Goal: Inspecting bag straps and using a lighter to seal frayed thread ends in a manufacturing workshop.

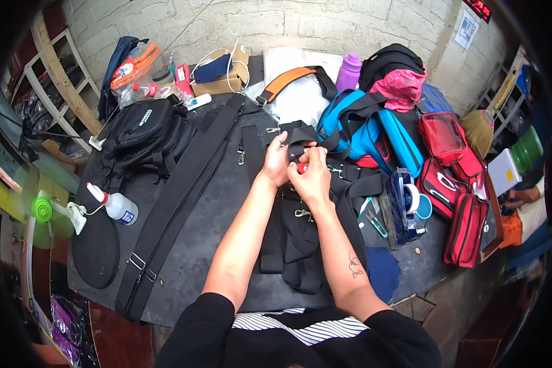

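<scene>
At the middle of the table, my left hand (277,162) is closed on a black webbing strap (299,134), part of which stands up above the fingers. Close beside it, my right hand (313,176) pinches a small red object (302,167) against the strap. Most of that object is hidden by the fingers, so its kind cannot be made out. Under my wrists lies a pile of black straps (300,245) with metal snap hooks; one snap hook (303,213) shows between my forearms. Left of my hands, another snap hook (241,157) hangs on a short strap.
Long black straps (187,190) cross the table at left, near a black bag (144,132) and a spray bottle (121,207). At right are blue bags (352,129), red bags (466,230), thread snips (377,225) and a clear pouch (402,211). A green fan (43,210) stands far left.
</scene>
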`<state>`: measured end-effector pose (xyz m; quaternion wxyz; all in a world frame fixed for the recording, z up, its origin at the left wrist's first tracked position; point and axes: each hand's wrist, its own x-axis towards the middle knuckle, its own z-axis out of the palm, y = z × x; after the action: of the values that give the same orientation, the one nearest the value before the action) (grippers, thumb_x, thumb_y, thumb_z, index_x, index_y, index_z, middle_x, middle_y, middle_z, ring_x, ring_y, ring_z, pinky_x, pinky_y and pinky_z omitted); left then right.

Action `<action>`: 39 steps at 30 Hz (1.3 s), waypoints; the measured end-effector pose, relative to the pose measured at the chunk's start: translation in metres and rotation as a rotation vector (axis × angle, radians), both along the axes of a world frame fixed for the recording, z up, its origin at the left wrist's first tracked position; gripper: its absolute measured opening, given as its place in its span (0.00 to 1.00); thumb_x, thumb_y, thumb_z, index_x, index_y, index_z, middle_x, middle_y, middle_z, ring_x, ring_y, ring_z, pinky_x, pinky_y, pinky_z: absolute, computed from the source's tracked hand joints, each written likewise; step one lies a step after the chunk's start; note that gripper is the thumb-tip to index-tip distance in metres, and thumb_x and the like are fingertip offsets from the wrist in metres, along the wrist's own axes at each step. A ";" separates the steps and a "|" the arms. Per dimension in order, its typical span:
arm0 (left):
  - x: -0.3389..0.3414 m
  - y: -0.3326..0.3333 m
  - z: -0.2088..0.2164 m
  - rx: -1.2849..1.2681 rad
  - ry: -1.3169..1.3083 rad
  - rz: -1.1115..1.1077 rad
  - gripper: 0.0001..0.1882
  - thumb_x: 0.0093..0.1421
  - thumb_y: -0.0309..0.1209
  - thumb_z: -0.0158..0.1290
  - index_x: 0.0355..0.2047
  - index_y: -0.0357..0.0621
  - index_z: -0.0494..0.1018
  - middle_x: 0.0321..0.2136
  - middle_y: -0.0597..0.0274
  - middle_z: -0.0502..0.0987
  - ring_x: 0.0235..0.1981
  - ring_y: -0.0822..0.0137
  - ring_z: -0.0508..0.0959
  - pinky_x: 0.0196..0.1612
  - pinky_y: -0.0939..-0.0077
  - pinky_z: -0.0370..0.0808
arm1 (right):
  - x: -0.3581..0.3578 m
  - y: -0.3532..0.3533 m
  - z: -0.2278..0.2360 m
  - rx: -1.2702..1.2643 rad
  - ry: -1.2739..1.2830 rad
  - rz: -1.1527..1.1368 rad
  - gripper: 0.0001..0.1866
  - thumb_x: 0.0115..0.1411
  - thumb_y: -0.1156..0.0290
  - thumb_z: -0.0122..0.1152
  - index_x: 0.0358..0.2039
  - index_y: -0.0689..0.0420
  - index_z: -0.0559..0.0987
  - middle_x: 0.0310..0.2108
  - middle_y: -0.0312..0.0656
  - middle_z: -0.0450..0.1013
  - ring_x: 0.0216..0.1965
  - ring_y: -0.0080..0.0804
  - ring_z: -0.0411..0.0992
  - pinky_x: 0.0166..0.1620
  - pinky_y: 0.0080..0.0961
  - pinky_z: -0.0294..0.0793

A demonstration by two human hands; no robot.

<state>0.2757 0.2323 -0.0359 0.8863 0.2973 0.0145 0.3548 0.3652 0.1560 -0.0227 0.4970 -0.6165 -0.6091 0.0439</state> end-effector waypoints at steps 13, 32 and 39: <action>-0.007 -0.008 0.014 -0.066 0.002 -0.013 0.38 0.62 0.54 0.27 0.50 0.26 0.61 0.51 0.32 0.65 0.47 0.49 0.72 0.55 0.62 0.66 | 0.004 -0.007 0.000 -0.057 0.004 -0.061 0.15 0.44 0.69 0.60 0.32 0.60 0.68 0.35 0.44 0.66 0.28 0.45 0.72 0.30 0.39 0.72; -0.023 -0.026 0.031 0.024 0.179 0.117 0.33 0.64 0.51 0.30 0.48 0.28 0.65 0.46 0.40 0.72 0.46 0.54 0.74 0.52 0.63 0.68 | -0.004 -0.018 0.011 0.023 0.233 0.031 0.15 0.50 0.69 0.60 0.33 0.59 0.64 0.32 0.42 0.71 0.28 0.40 0.72 0.33 0.34 0.71; -0.024 -0.019 0.019 0.138 0.290 0.138 0.31 0.62 0.43 0.26 0.51 0.29 0.65 0.42 0.51 0.75 0.44 0.61 0.75 0.51 0.69 0.69 | -0.007 -0.014 0.020 -0.111 -0.001 -0.090 0.18 0.47 0.68 0.60 0.35 0.58 0.64 0.33 0.45 0.70 0.29 0.43 0.73 0.32 0.39 0.71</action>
<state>0.2517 0.2130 -0.0167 0.8258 0.4040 0.1383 0.3683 0.3583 0.1423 -0.0026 0.4631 -0.6698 -0.5779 0.0549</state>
